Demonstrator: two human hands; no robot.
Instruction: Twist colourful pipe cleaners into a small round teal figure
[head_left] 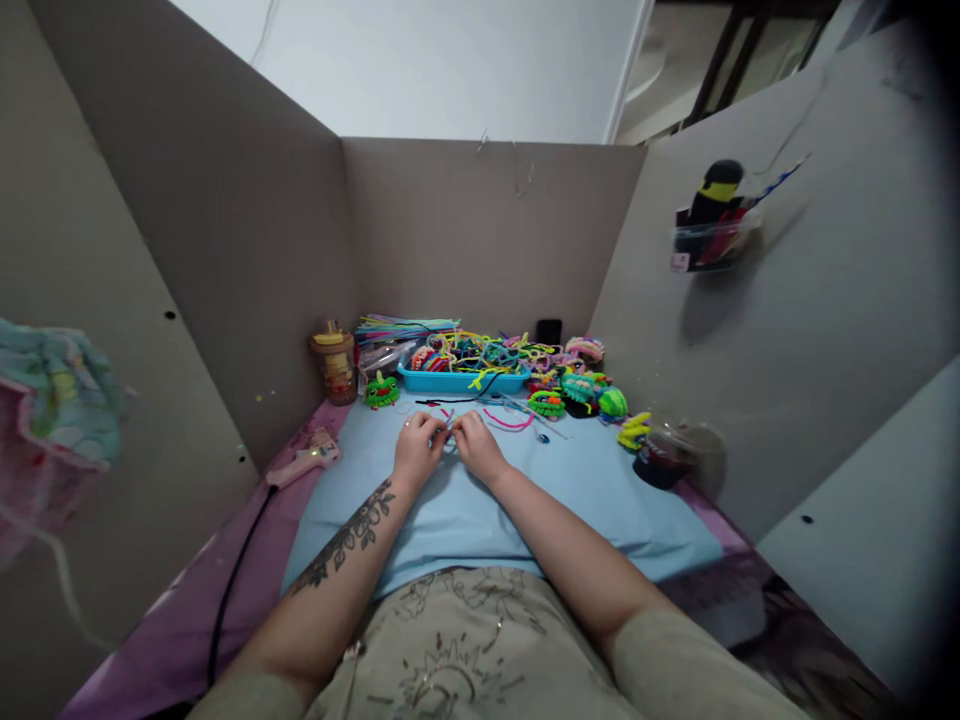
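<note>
My left hand (418, 447) and my right hand (475, 445) rest close together on a light blue mat (585, 490), fingertips meeting. Both are closed in a pinch on a small piece of pipe cleaner (451, 424), which looks pale blue and pink. Loose pink pipe cleaner pieces (507, 421) lie just beyond my right hand. Farther back sits a blue tray (450, 381) heaped with coloured pipe cleaners.
A pink glue gun (305, 462) with a black cord lies at the left. A jar (337, 366) stands at the back left, and a green figure (382, 390) beside it. Finished pipe cleaner shapes (577, 388) and a dark bowl (661, 460) sit at the right. Cardboard walls enclose the desk.
</note>
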